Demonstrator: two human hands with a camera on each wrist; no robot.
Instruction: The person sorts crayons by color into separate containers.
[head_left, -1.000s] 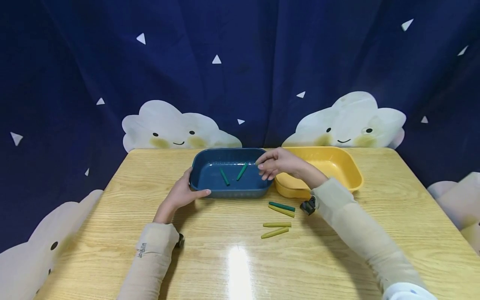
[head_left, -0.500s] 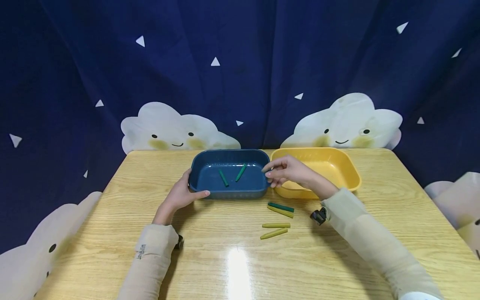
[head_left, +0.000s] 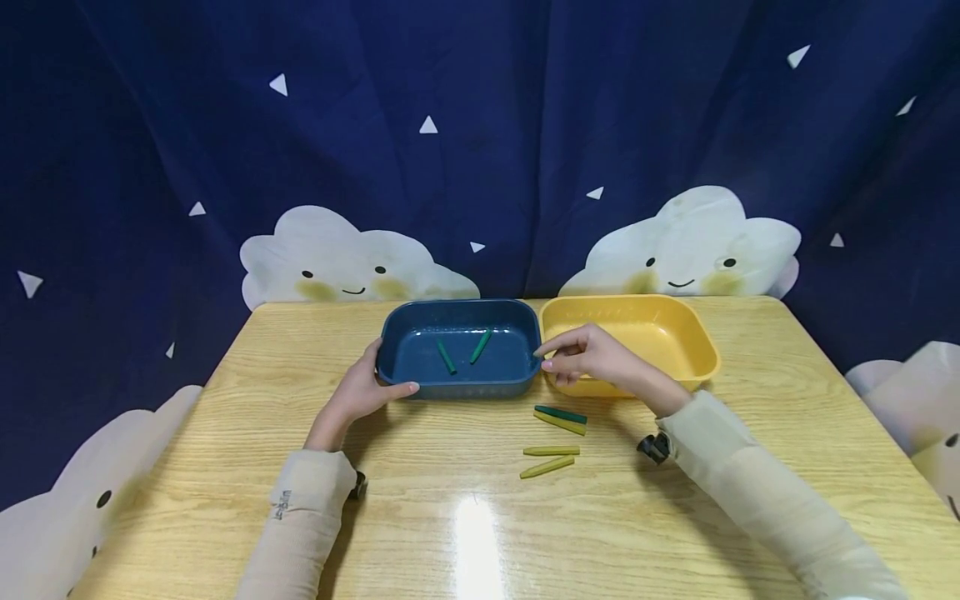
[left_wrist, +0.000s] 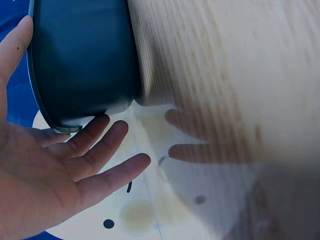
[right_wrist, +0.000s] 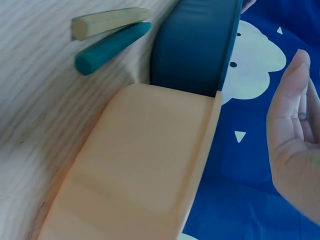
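My left hand [head_left: 362, 385] rests on the left end of the blue basin [head_left: 457, 389], its thumb on the front rim. In the left wrist view the fingers [left_wrist: 95, 162] spread loosely against the basin's end wall. My right hand [head_left: 588, 357] is over the left side of the yellow basin [head_left: 675, 329], fingertips right at the blue basin's right rim. Nothing shows between its thumb and fingers. Two green crayons [head_left: 446, 357] lie inside the blue basin. On the table in front, a green crayon [head_left: 561, 414] lies against a yellow crayon [head_left: 560, 423].
Two more yellow crayons [head_left: 551, 451] lie nearer on the wooden table [head_left: 405, 500]. The basins stand side by side at the table's back edge. Behind them hangs a dark blue curtain [head_left: 487, 167] with clouds and white triangles.
My right hand has moved right and toward me, from over the blue basin's right end to over the yellow basin's left side. My left hand has stayed on the blue basin.
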